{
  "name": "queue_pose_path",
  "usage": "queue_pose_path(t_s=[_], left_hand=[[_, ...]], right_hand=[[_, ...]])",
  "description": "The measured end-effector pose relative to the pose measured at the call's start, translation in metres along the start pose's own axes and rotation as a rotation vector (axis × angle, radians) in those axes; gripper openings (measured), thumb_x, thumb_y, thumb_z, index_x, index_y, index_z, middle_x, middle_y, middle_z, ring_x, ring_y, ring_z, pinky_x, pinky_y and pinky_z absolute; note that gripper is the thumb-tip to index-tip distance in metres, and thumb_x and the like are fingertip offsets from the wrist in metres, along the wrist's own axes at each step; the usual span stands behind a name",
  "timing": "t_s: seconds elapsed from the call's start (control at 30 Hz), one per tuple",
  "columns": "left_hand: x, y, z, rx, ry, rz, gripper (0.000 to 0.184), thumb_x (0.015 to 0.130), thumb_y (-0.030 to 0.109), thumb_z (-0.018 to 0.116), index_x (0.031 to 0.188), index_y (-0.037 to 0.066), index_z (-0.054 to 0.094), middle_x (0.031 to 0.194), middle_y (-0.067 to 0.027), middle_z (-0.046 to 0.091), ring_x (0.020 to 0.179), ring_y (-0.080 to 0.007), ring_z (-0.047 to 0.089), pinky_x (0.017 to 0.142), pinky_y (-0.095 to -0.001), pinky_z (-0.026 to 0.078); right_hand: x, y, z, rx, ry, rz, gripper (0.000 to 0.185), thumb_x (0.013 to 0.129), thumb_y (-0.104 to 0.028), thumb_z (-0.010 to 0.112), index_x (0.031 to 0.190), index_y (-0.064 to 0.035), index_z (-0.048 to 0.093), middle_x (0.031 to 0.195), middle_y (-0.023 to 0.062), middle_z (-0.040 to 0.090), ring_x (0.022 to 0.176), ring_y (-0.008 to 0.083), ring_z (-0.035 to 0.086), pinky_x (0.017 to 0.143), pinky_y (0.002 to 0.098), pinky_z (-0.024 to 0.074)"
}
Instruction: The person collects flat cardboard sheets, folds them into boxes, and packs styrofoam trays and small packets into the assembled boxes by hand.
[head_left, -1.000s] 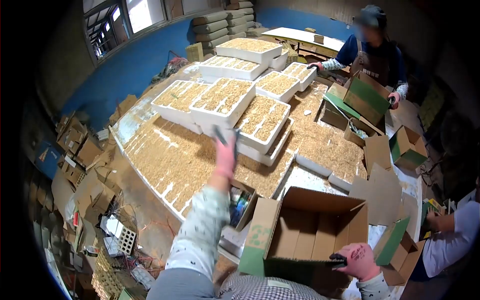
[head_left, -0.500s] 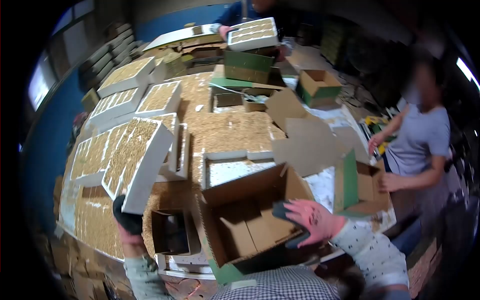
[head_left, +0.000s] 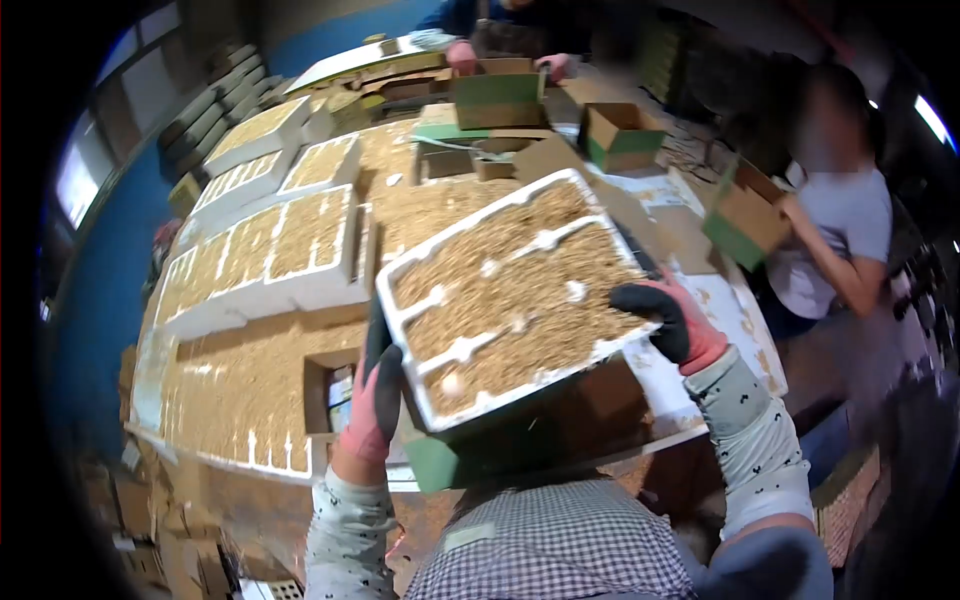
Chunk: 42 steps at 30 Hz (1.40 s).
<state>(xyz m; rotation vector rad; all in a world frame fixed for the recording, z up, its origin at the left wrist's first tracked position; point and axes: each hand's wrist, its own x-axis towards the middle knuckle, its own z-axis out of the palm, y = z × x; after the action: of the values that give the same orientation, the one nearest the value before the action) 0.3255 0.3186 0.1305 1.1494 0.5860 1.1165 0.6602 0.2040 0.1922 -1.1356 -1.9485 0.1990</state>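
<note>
A white foam box [head_left: 540, 380] full of brown sawdust-like filling, with white dividers showing through, is tilted in front of me. My left hand [head_left: 372, 405], in a pink and dark glove, is closed on its left side. My right hand [head_left: 685, 325], gloved alike, grips the right edge, its dark fingertips over the rim. Beneath the foam box is a cardboard carton [head_left: 480, 452] with a green outside, mostly covered by it. A smaller open carton [head_left: 318, 400] with something inside stands by my left hand.
More filled foam boxes [head_left: 270, 290] stand on the left of the sawdust-strewn table [head_left: 240, 370]. On the right a co-worker [head_left: 835, 220] holds an open carton [head_left: 742, 215]. Across the table, another person's gloved hands are beside a green carton [head_left: 497, 102]. Another carton [head_left: 622, 138] stands nearby.
The foam box has moved right from the left stack to above the carton. My right hand has left the carton and taken the box's edge. The right co-worker has lifted a carton.
</note>
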Motion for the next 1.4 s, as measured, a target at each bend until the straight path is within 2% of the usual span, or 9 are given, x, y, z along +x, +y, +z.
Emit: queue_pose_path(t_s=[0.1, 0.3, 0.4, 0.53, 0.73, 0.97, 1.07, 1.2, 1.4], left_hand=[[-0.020, -0.038, -0.023, -0.138, 0.292, -0.092, 0.038, 0.086, 0.004, 0.051, 0.124, 0.002, 0.047, 0.111, -0.0096, 0.057, 0.094, -0.0178, 0.057, 0.079, -0.0288, 0.047], [-0.005, -0.050, -0.040, 0.266, 0.130, -0.222, 0.061, 0.072, -0.006, 0.052, 0.130, 0.004, 0.042, 0.089, -0.0063, 0.058, 0.069, -0.0160, 0.058, 0.059, -0.0257, 0.049], [0.016, -0.057, -0.094, 0.595, -0.066, -0.320, 0.067, 0.072, -0.010, 0.054, 0.135, 0.000, 0.035, 0.120, -0.0095, 0.052, 0.108, -0.0193, 0.051, 0.094, -0.0292, 0.040], [0.019, 0.007, -0.065, 0.665, 0.033, -0.563, 0.077, 0.070, -0.009, 0.053, 0.141, 0.007, 0.028, 0.125, -0.0119, 0.050, 0.108, -0.0195, 0.050, 0.091, -0.0298, 0.041], [0.009, -0.002, -0.044, 0.944, 0.069, -0.395, 0.074, 0.073, -0.002, 0.053, 0.141, 0.003, 0.023, 0.136, -0.0211, 0.038, 0.125, -0.0287, 0.039, 0.102, -0.0315, 0.032], [0.015, 0.011, -0.026, 1.098, 0.015, -0.374, 0.075, 0.070, 0.001, 0.056, 0.138, -0.005, 0.024, 0.139, -0.0237, 0.032, 0.132, -0.0341, 0.029, 0.108, -0.0351, 0.023], [0.022, 0.006, -0.030, 1.024, -0.028, -0.385, 0.076, 0.070, -0.002, 0.054, 0.139, -0.005, 0.022, 0.142, -0.0237, 0.027, 0.135, -0.0332, 0.023, 0.109, -0.0353, 0.019], [0.035, 0.012, -0.025, 0.972, -0.019, -0.448, 0.069, 0.077, 0.005, 0.053, 0.139, -0.003, 0.024, 0.143, -0.0235, 0.025, 0.136, -0.0354, 0.017, 0.110, -0.0385, 0.016], [0.029, 0.008, -0.016, 1.025, 0.081, -0.457, 0.073, 0.065, -0.007, 0.046, 0.136, -0.005, 0.029, 0.140, -0.0242, 0.031, 0.132, -0.0371, 0.026, 0.108, -0.0369, 0.020]], right_hand=[[0.022, -0.032, 0.019, 1.051, 0.084, 0.997, 0.041, 0.079, -0.025, 0.068, 0.109, 0.0006, 0.060, 0.104, 0.0097, 0.062, 0.096, 0.0166, 0.059, 0.084, 0.0265, 0.0469], [0.010, 0.053, 0.082, -0.426, -0.558, 0.643, 0.058, 0.075, -0.027, 0.062, 0.119, 0.0070, 0.045, 0.092, 0.0210, 0.063, 0.083, 0.0303, 0.062, 0.071, 0.0385, 0.0488], [0.024, 0.034, 0.099, -0.831, -0.757, 0.291, 0.027, 0.080, -0.016, 0.053, 0.102, -0.0026, 0.063, 0.091, 0.0120, 0.065, 0.084, 0.0247, 0.064, 0.067, 0.0411, 0.0511], [0.085, 0.008, 0.074, -0.771, -0.912, 0.203, 0.025, 0.076, -0.022, 0.058, 0.099, -0.0121, 0.065, 0.090, 0.0067, 0.066, 0.084, 0.0222, 0.064, 0.067, 0.0394, 0.0513], [0.123, 0.212, 0.076, -0.187, -0.191, 0.551, 0.046, 0.078, -0.047, 0.059, 0.108, -0.0128, 0.062, 0.101, 0.0177, 0.063, 0.095, 0.0327, 0.060, 0.083, 0.0392, 0.0463], [0.187, 0.353, 0.207, -0.607, -0.536, 0.784, 0.100, 0.074, -0.073, 0.046, 0.146, -0.0188, 0.002, 0.149, 0.0221, 0.003, 0.136, 0.0409, 0.008, 0.107, 0.0567, 0.0105], [0.224, 0.391, 0.248, -0.582, -0.312, 0.939, 0.097, 0.072, -0.074, 0.046, 0.146, -0.0216, 0.011, 0.148, 0.0213, 0.010, 0.135, 0.0424, 0.011, 0.105, 0.0592, 0.0103], [0.251, 0.389, 0.297, -0.473, -0.521, 0.435, 0.077, 0.073, -0.069, 0.051, 0.137, -0.0268, 0.038, 0.145, 0.0156, 0.024, 0.134, 0.0390, 0.019, 0.105, 0.0591, 0.0128], [0.213, 0.373, 0.276, -0.526, -0.658, 0.049, 0.055, 0.072, -0.047, 0.065, 0.119, -0.0203, 0.054, 0.117, 0.0073, 0.051, 0.110, 0.0284, 0.050, 0.088, 0.0387, 0.0434]])
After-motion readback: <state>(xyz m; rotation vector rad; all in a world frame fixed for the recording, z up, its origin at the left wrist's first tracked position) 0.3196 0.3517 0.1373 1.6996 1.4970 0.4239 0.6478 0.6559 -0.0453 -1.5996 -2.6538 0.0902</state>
